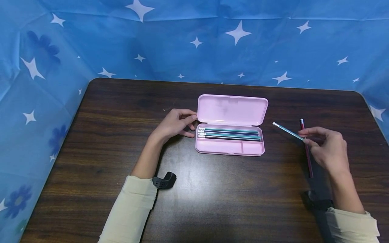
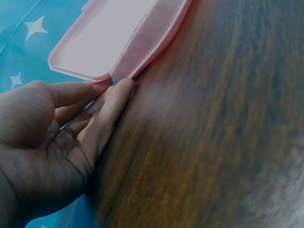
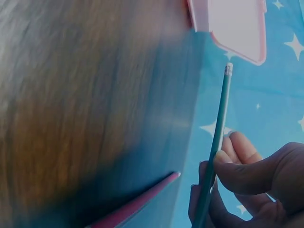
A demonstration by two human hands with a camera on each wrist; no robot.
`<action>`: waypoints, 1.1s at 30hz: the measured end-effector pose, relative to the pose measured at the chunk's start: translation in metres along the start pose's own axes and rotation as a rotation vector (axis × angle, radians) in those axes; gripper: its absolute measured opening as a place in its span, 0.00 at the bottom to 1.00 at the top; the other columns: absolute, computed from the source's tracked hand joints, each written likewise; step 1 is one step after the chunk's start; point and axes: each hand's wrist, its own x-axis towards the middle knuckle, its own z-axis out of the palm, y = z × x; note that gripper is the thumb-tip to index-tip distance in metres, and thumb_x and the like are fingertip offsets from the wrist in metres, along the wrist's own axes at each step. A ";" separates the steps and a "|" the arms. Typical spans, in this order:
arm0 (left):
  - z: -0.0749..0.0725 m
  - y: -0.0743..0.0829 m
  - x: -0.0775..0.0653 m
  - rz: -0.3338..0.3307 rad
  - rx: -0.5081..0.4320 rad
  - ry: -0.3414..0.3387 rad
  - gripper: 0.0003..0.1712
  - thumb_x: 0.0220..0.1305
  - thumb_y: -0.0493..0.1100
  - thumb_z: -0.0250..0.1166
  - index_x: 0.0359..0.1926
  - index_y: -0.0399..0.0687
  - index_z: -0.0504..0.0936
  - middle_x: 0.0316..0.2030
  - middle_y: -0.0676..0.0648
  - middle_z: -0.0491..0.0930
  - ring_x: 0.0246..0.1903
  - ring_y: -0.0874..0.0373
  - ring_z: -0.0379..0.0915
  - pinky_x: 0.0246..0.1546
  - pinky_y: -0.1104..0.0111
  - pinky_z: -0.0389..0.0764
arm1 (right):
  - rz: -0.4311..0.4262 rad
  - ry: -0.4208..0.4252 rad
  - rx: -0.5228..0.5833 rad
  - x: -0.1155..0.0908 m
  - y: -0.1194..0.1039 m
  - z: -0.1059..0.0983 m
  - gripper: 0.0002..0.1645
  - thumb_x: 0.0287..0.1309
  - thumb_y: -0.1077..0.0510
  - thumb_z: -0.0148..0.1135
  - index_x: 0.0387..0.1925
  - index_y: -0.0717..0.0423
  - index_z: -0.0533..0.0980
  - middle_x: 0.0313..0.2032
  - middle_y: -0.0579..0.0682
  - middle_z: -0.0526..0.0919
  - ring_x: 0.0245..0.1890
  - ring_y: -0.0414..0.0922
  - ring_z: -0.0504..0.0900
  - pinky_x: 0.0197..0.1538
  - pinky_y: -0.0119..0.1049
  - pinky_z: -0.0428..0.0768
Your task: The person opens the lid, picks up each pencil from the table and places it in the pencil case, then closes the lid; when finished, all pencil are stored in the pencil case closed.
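Note:
A pink pencil case (image 1: pixel 218 147) lies with its lid (image 1: pixel 232 109) raised, and several pencils (image 1: pixel 231 132) rest in its long back compartment, eraser ends to the left. At the case's left end is my left hand (image 1: pixel 174 125), its fingertips touching the side near the hinge; the left wrist view shows the fingers (image 2: pixel 107 111) fairly straight. To the right of the case, my right hand (image 1: pixel 329 148) pinches a teal pencil (image 1: pixel 287 130) between thumb and fingers, eraser end pointing toward the case. A dark red pencil (image 1: pixel 308 158) lies on the table beneath that hand.
The dark wood table (image 1: pixel 212 202) ends at a back edge against a blue curtain (image 1: pixel 170 37) with white stars. Two small compartments run along the front of the case, split by a divider (image 1: pixel 242 147). A black band (image 1: pixel 164 181) sits on the left wrist.

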 end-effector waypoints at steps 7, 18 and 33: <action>0.000 0.000 0.001 -0.003 0.006 -0.001 0.19 0.85 0.40 0.56 0.68 0.37 0.80 0.45 0.39 0.80 0.36 0.56 0.81 0.40 0.61 0.97 | -0.066 0.010 0.031 -0.004 -0.013 0.002 0.13 0.73 0.71 0.64 0.52 0.59 0.88 0.51 0.68 0.88 0.35 0.47 0.77 0.21 0.24 0.72; 0.000 0.001 0.001 -0.008 0.003 -0.002 0.19 0.85 0.40 0.57 0.67 0.38 0.81 0.47 0.38 0.80 0.37 0.56 0.81 0.40 0.60 0.97 | -0.121 -0.034 0.073 -0.005 -0.048 0.014 0.13 0.70 0.72 0.66 0.49 0.59 0.88 0.48 0.67 0.90 0.39 0.54 0.80 0.28 0.23 0.70; 0.000 0.002 0.000 -0.005 0.017 -0.006 0.19 0.85 0.40 0.57 0.68 0.38 0.81 0.47 0.39 0.80 0.37 0.56 0.81 0.41 0.61 0.97 | -0.155 -0.079 0.184 -0.004 -0.089 0.043 0.14 0.68 0.74 0.66 0.48 0.60 0.89 0.51 0.65 0.90 0.52 0.61 0.86 0.53 0.50 0.87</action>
